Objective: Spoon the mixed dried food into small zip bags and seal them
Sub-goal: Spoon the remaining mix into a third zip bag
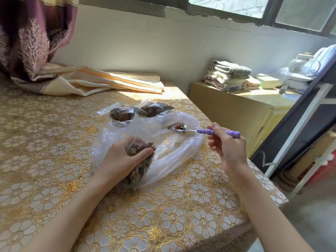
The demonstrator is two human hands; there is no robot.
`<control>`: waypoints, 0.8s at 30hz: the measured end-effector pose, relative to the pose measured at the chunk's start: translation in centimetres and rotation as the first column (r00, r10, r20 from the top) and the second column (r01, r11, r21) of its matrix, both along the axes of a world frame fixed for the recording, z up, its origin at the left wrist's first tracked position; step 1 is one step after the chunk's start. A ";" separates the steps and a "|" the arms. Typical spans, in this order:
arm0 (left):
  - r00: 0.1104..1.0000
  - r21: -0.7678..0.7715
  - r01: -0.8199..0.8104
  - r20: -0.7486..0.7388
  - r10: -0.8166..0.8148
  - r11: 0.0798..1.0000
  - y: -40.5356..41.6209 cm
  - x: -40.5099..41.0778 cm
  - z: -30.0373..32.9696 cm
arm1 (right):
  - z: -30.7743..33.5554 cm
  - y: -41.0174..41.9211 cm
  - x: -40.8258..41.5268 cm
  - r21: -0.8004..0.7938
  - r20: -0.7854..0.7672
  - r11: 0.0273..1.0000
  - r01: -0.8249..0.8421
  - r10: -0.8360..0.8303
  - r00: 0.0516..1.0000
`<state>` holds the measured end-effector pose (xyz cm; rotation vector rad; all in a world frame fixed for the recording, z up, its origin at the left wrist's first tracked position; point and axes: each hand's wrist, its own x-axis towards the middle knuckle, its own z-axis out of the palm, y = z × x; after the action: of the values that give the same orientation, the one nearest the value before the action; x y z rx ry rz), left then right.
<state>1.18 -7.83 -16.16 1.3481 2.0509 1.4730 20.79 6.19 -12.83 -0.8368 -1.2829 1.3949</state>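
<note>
The spoon [203, 130] lies almost level above the table [54, 142], its long axis running left to right: the metal bowl points left, toward the middle of the table, and the purple beaded handle points right, past the table's edge. A few bits of the dried mix sit in the bowl, which hovers over the far rim of a big, nearly empty clear plastic bag [181, 151] spread flat on the flowered gold cloth. The right hand [227, 148] holds the handle from below, thumb and curled fingers pinching it near the bowl end, wrist bent upward and forearm coming in from the lower right. The left hand [123, 157] comes in from the lower left and grips a small zip bag [140, 166] stuffed with brown dried pieces, fingers wrapped over its top and thumb across its side; that bag lies on the near-left part of the big bag, its length running toward the person. Two more filled small bags [125, 113] lie side by side just beyond the big bag. A folded curtain [101, 80] rests at the table's far edge, and stacked towels [229, 75] sit on a yellow cabinet [236, 110] to the right.
</note>
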 end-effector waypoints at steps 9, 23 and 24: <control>0.994 -0.013 0.012 0.105 -0.010 1.000 0.1 -0.3 0.2 | 4.6 -2.8 -1.4 0.200 -0.119 0.936 -0.291 0.318 0.941; 0.964 0.059 0.014 0.265 -0.030 0.998 -0.1 -0.4 0.4 | 2.7 -0.4 -1.5 0.201 -0.129 0.974 -0.106 0.134 0.982; 0.964 0.059 0.018 0.262 -0.033 0.998 -0.1 -0.3 0.4 | 2.1 0.2 -1.4 0.186 -0.101 0.982 -0.020 0.040 0.994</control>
<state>0.84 -7.93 -15.71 1.1237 1.8316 1.6125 19.36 6.39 -10.77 -0.6132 -1.3258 1.3029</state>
